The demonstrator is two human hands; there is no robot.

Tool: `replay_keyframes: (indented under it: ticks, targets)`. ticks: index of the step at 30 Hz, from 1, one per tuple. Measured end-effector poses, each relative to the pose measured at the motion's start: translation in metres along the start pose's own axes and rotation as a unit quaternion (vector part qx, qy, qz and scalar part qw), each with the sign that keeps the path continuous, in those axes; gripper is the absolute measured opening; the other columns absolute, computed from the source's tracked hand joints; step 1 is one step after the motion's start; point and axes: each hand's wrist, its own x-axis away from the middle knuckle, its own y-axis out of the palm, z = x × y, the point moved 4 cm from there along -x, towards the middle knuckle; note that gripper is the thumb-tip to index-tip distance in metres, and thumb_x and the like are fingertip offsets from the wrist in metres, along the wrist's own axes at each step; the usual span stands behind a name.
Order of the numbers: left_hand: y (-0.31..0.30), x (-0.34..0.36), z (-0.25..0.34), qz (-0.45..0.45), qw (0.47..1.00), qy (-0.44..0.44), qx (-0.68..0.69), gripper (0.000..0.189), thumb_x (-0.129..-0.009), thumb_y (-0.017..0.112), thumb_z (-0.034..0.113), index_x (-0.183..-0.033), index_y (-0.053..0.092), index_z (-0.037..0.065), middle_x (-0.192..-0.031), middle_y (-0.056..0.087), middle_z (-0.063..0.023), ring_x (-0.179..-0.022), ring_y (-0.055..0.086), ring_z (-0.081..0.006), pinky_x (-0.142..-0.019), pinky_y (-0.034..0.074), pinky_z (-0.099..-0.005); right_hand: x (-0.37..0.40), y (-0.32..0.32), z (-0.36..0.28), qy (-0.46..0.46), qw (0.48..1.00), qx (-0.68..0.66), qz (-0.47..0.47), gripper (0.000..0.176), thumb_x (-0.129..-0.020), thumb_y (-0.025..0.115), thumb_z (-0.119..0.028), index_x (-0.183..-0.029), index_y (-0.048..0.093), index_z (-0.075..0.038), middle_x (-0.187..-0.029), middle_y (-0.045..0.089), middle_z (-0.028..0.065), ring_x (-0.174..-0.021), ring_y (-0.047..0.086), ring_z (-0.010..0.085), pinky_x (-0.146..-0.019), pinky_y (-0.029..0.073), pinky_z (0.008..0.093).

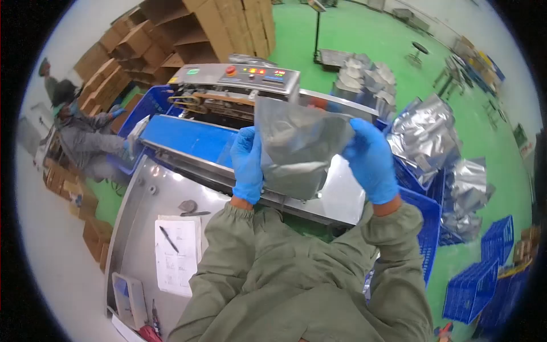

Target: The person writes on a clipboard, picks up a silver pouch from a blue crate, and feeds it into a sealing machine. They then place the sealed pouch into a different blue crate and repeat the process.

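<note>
Both of my hands wear blue gloves and grip a silvery-grey foil pouch (296,139) by its sides. My left hand (247,162) is closed on the pouch's left edge, and my right hand (369,157) pinches its upper right side. The pouch hangs upright before me, with a fold across its lower part. Behind it stands a sealing machine (233,85) with a lit control panel and a red button. The machine's blue conveyor belt (188,142) runs off to the left.
Silver pouches (424,137) fill a blue crate at right, with more on the green floor. A steel table (139,211) at left bears papers (176,256) and a pen. A co-worker (85,134) sits far left beside a blue crate. Cardboard boxes (228,28) stand behind.
</note>
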Motion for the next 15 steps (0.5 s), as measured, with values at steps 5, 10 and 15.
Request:
replay_keyframes:
  ticks: [5, 10, 15]
  targets:
    - [-0.023, -0.015, -0.011, 0.071, 0.997, 0.039, 0.012, 0.007, -0.090, 0.055, 0.009, -0.091, 0.058, 0.003, -0.080, 0.055, 0.0024, -0.072, 0.048, -0.0034, -0.064, 0.041, -0.0194, 0.001, 0.015, 0.051, -0.323, 0.903, 0.284, -0.005, 0.012, -0.081, 0.061, -0.014, -0.087, 0.060, -0.003, -0.075, 0.057, 0.0026, -0.066, 0.052, 0.0123, -0.059, 0.043, 0.0245]
    - [-0.022, -0.028, -0.015, 0.033, 0.999, 0.007, 0.006, 0.011, -0.089, 0.057, 0.014, -0.084, 0.058, 0.004, -0.072, 0.053, 0.0047, -0.065, 0.045, -0.0024, -0.058, 0.038, -0.0188, -0.007, 0.012, 0.051, -0.333, 0.832, 0.434, 0.091, 0.009, -0.079, 0.063, -0.007, -0.086, 0.061, -0.002, -0.069, 0.057, 0.0063, -0.059, 0.052, 0.0149, -0.059, 0.044, 0.0268]
    - [-0.034, -0.070, -0.038, 0.096, 0.995, 0.016, -0.028, 0.013, -0.088, 0.058, 0.015, -0.080, 0.058, 0.004, -0.069, 0.054, 0.0044, -0.060, 0.044, -0.0026, -0.054, 0.036, -0.0183, -0.009, -0.026, 0.073, -0.265, 0.907, 0.299, 0.133, 0.009, -0.082, 0.061, -0.008, -0.078, 0.061, 0.000, -0.062, 0.055, 0.0023, -0.056, 0.050, 0.0103, -0.053, 0.040, 0.0252]
